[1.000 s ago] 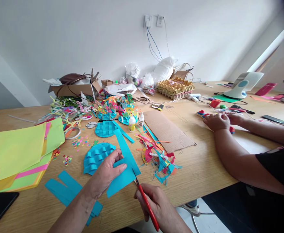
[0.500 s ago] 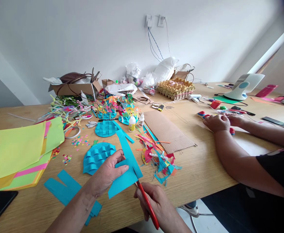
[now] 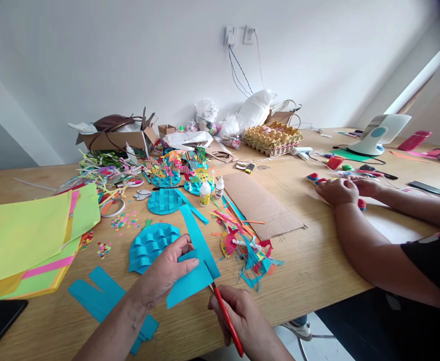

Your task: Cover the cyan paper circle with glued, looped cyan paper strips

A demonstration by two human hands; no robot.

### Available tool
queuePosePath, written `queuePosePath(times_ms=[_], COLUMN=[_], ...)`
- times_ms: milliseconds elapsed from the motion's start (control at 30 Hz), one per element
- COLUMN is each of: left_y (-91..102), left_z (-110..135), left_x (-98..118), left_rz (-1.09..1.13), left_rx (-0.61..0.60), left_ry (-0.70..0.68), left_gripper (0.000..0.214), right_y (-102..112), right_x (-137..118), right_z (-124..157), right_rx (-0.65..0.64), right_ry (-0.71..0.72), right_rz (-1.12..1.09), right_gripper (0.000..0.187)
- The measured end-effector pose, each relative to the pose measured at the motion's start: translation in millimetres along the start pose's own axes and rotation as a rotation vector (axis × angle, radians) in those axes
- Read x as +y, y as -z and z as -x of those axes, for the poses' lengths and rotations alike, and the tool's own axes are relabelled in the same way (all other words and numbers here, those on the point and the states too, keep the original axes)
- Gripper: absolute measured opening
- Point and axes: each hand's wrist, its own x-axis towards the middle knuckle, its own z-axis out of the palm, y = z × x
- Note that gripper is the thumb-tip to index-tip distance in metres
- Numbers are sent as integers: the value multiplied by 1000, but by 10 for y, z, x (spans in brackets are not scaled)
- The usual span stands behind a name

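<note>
Head view: I see white wall (image 3: 148,60) behind wooden table (image 3: 298,271); paper stack (image 3: 24,235) left of both hands; left hand (image 3: 169,271) pinching blue paper (image 3: 193,276), held between the hands; right hand (image 3: 238,313) gripping red-handled scissors (image 3: 226,318), blades at that paper; cardboard (image 3: 263,205) beyond right hand; co-worker's hands (image 3: 338,192) farther right.

Clock directions are taken from the blue paper (image 3: 190,285), which is pinched in the left hand (image 3: 172,266). At four o'clock, red-handled scissors (image 3: 227,319) are held by the right hand (image 3: 244,315), blades at the paper. A blue looped disc (image 3: 154,245) is seen at ten, brown cardboard (image 3: 261,205) at two, yellow paper (image 3: 24,228) at nine.
</note>
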Motion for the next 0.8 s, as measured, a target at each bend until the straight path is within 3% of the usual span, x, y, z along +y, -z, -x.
queuePosePath(times_ms=[333, 567, 800], left_y=[-42, -21, -5], left_z=[-1, -31, -40], left_x=[-18, -72, -96], left_rz=[-3, 24, 105], left_rx=[-61, -24, -49], left_ry=[0, 47, 115], left_gripper=[26, 35, 41], right_y=[-10, -44, -33], right_x=[-57, 49, 15], right_z=[5, -18, -9], right_rx=[14, 39, 29], right_ry=[-12, 28, -15], right_rz=[-105, -93, -99], right_gripper=[37, 46, 39])
